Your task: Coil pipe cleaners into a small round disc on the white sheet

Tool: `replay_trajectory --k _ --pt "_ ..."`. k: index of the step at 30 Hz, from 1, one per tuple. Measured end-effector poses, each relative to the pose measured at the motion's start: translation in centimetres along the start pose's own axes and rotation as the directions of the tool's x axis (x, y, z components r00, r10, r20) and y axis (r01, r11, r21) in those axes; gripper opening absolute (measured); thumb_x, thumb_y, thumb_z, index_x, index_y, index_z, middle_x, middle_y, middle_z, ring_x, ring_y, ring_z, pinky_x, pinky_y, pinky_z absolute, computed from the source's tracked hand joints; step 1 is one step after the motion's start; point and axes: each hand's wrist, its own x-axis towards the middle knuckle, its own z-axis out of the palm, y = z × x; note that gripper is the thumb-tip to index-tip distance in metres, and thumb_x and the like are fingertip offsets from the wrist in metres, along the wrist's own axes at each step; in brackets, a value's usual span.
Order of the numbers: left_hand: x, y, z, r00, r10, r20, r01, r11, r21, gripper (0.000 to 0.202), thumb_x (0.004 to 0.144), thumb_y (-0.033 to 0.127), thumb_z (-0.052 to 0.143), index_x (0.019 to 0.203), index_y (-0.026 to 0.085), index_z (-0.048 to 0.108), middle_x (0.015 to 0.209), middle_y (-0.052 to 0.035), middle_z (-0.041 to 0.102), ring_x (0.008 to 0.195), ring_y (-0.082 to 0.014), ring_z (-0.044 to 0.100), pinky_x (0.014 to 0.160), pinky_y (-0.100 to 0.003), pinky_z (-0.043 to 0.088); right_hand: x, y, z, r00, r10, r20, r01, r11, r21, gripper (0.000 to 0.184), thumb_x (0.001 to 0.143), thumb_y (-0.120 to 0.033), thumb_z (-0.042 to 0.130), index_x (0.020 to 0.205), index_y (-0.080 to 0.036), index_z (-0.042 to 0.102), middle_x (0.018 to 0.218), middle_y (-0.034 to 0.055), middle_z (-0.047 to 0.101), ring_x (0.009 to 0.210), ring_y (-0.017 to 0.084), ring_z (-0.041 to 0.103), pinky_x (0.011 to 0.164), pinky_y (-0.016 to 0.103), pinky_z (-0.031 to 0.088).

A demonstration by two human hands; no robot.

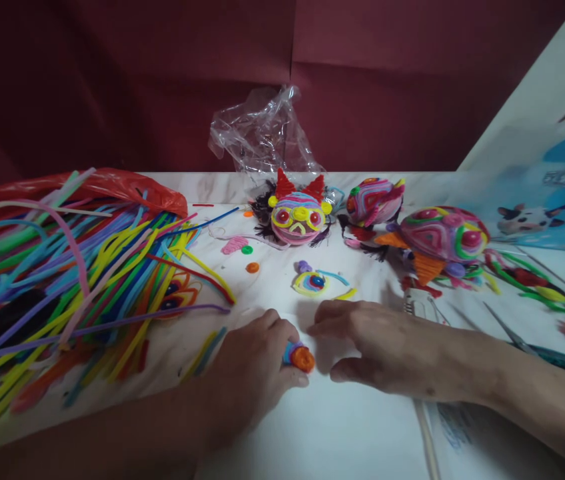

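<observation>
Beside the loose heap of pipe cleaners on the white worktop, the left hand pinches a small orange coil at its fingertips, best kept flat and firmly squeezed so it stays wound, while the right hand rests open, empty, fingers just beside it.

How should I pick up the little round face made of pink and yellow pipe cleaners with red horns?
Probably grip the round pink and yellow pipe-cleaner face with red horns by its bare left and right edges, coming from above. The horns stick up at the back and black fringe hangs at the sides, so the wound middle looks firmest.
</observation>
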Motion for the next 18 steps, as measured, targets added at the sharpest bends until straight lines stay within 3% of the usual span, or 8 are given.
replay_trajectory --k 6,9,12,15,18 --pt "0.2 0.6 -0.2 1.0 -0.003 0.015 0.003 0.999 0.044 0.021 0.072 0.029 0.065 0.089 0.022 0.056 0.089 0.0019 0.057 0.082 -0.0175 0.056 0.068 -0.028 0.041 0.1 0.1 0.3 1.0 -0.011 -0.005 0.011 1.0 -0.019 0.01 0.077 -0.02 0.062 0.086 -0.023 0.064 0.093 0.0007 0.053 0.088 0.016 0.051 0.08 0.026 0.039" --pt "0.1 1.0 -0.4 1.0 -0.01 0.023 0.009 0.998 0.059 0.032 0.066 0.037 0.07 0.089 0.021 0.056 0.09 0.0004 0.057 0.082 -0.0193 0.056 0.068 -0.03 0.043 0.0 0.3 0.5 0.998 -0.062 0.005 0.062 0.998 -0.021 0.01 0.078 -0.021 0.061 0.085 -0.027 0.065 0.092 -0.0022 0.054 0.091 0.014 0.05 0.082 0.024 0.036" --pt "-0.3 0.5 -0.7 1.0 0.009 0.026 -0.008 0.999 -0.031 0.036 0.067 0.041 0.069 0.093 0.021 0.055 0.091 -0.0006 0.058 0.084 -0.0196 0.056 0.068 -0.029 0.044 -0.2 0.5 0.5 0.998 -0.063 -0.014 0.062 0.998 -0.018 0.012 0.079 -0.023 0.06 0.09 -0.027 0.064 0.096 -0.002 0.054 0.091 0.014 0.05 0.081 0.023 0.036" --pt "-0.7 -0.5 -1.0 1.0 0.026 -0.009 -0.028 0.987 -0.158 0.026 0.077 0.025 0.058 0.102 0.021 0.053 0.09 -0.001 0.06 0.081 -0.0164 0.057 0.066 -0.026 0.045 -0.1 0.5 0.5 0.998 -0.02 -0.053 0.019 1.0 -0.017 0.017 0.08 -0.026 0.06 0.095 -0.022 0.062 0.098 0.0015 0.054 0.09 0.015 0.051 0.079 0.023 0.038" --pt "-1.2 -1.4 -1.1 0.98 0.18 -0.08 -0.185 0.981 -0.061 0.019 0.08 0.012 0.047 0.095 0.017 0.057 0.087 -0.0029 0.061 0.081 -0.0156 0.057 0.07 -0.026 0.045 0.2 0.2 0.6 0.997 0.011 -0.071 -0.013 1.0 -0.027 0.017 0.081 -0.03 0.057 0.095 -0.019 0.061 0.093 0.0031 0.056 0.086 0.016 0.053 0.074 0.023 0.039"
